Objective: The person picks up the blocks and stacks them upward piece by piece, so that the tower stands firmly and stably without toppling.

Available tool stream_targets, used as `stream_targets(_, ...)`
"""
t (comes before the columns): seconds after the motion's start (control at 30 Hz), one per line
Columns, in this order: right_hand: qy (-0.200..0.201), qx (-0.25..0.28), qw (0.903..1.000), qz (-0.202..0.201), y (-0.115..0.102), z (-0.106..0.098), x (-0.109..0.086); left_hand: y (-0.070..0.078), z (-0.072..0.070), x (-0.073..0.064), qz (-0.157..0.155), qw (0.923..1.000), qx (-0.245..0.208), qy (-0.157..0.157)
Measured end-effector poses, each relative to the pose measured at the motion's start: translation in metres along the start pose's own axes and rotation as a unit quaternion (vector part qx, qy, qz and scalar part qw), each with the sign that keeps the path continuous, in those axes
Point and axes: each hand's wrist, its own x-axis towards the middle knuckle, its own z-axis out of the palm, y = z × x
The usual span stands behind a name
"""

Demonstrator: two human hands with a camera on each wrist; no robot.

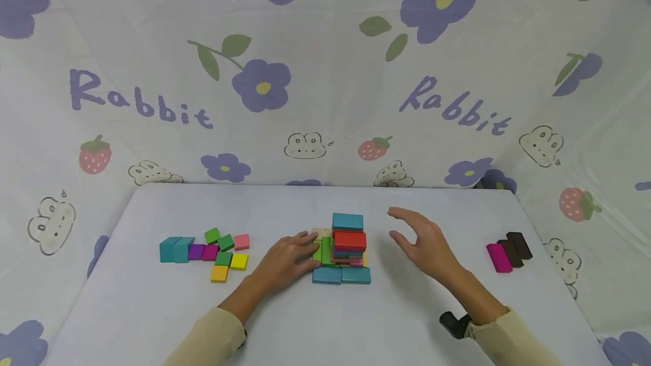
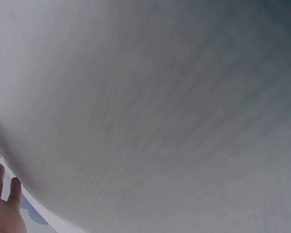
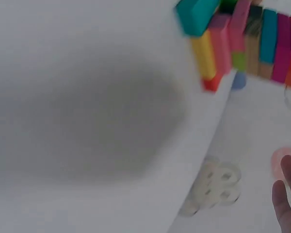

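Hands steadying a block stack

Sleeves in beige come up from the near edge of the table (image 1: pixel 152 298), one arm on each side of the block stack (image 1: pixel 347 247). The left hand (image 1: pixel 287 261) lies flat on the table, palm down, its straight fingers pressed against the green blocks (image 1: pixel 323 250) at the stack's left flank; it holds nothing, only braces. Just ahead of those fingertips the stack rises: two teal blocks (image 1: pixel 341 275) lie along its near foot, a red block (image 1: pixel 350 240) sits high on it, and a teal one (image 1: pixel 348 221) shows behind the red.

The right hand (image 1: pixel 424 242) hovers to the right of the stack, clear of it, fingers spread and relaxed with the thumb apart, gripping nothing. Judging from this, the step in hand is steadying the pile between placements. A further block would call for a reach well away from either hand, done gently so the left-hand brace does not nudge the layers.

Out beyond the left hand's wrist side lie loose coloured blocks (image 1: pixel 211 247) in teal, purple, green, pink and yellow. Far to the right of the open hand sit three long blocks (image 1: pixel 510 252), magenta and dark. Behind the table hangs a printed cloth (image 1: pixel 325 72) with flowers and strawberries.
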Motion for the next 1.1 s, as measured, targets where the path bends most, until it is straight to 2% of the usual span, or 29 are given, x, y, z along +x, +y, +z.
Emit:
stream_targets(0.13,0.039,-0.039,0.9983,0.016,0.039,-0.017,-0.026,0.0,0.0,0.0,-0.007,1.0,0.006,-0.004)
stream_targets(0.27,0.072,-0.085,0.9927,0.046,0.074,-0.034,-0.055,-0.001,-0.001,0.0,-0.008,0.9999,0.006,-0.003)
stream_targets(0.4,0.07,-0.115,0.9831,0.125,0.1,-0.053,-0.081,-0.001,-0.001,0.0,-0.003,0.9999,0.011,0.0)
stream_targets(0.53,0.054,-0.147,0.9666,0.203,0.121,-0.065,-0.101,-0.002,-0.002,0.0,-0.005,0.9999,0.013,-0.004)
stream_targets(0.73,0.045,-0.183,0.9512,0.245,0.135,-0.068,-0.119,-0.002,-0.001,0.0,-0.003,0.9999,0.01,-0.003)
stream_targets(0.93,0.026,-0.199,0.9391,0.279,0.136,-0.068,-0.124,-0.001,0.0,0.001,-0.001,1.0,0.009,-0.003)
stream_targets(1.1,0.029,-0.205,0.9268,0.313,0.135,-0.067,-0.125,0.0,0.0,0.001,0.004,0.9999,0.012,0.0)
